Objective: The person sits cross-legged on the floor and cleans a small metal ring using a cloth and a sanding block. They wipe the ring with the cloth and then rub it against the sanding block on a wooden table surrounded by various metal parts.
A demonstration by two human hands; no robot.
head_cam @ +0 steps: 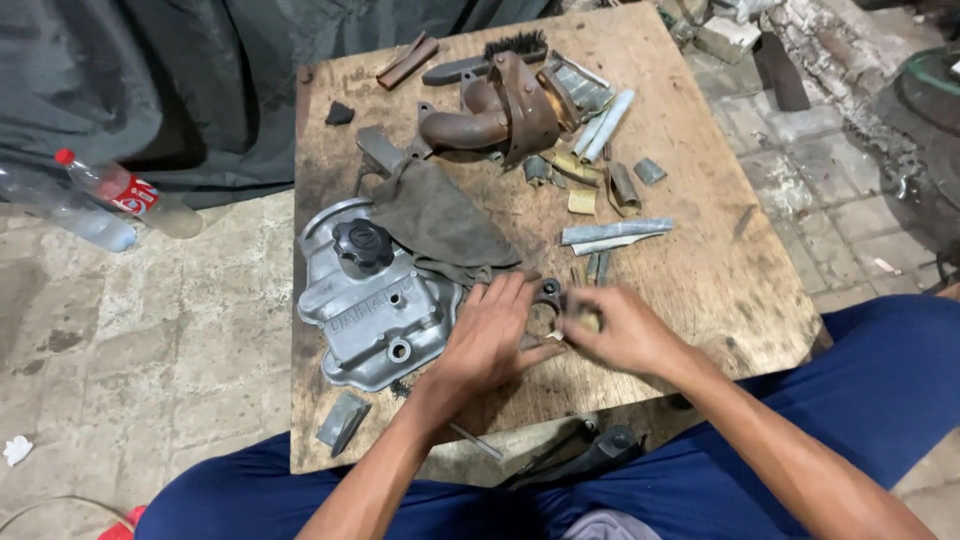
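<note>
From the head camera, you look down on a worn wooden board (700,270) that lies low over a paved floor, with your blue-clad knees at either side of it. Your left hand (490,340) lies flat on the board with its fingers spread and pointing away from you, pressing down on a small dark ring-shaped metal part (549,292) near the board's front middle; the fingertips touch the part's left side. Your right hand (620,330) comes in from the right, its fingers curled and pinched together just beside the same part, and the blur hides what they pinch, so you cannot tell whether they grip anything.

Just left of your left hand sits a grey cast metal engine cover (375,305) with a black round cap (362,243) on top. A dark greyish-brown rag (435,220) drapes from the cover's upper right corner toward the part. Farther back stands a rusty brown pipe fitting (495,115), with a black brush (500,52) behind it. Strips of folded grey sheet metal (615,232) lie to the right of the rag, well apart from your hands. Two clear plastic bottles (100,200) lie on the floor to the far left.
</note>
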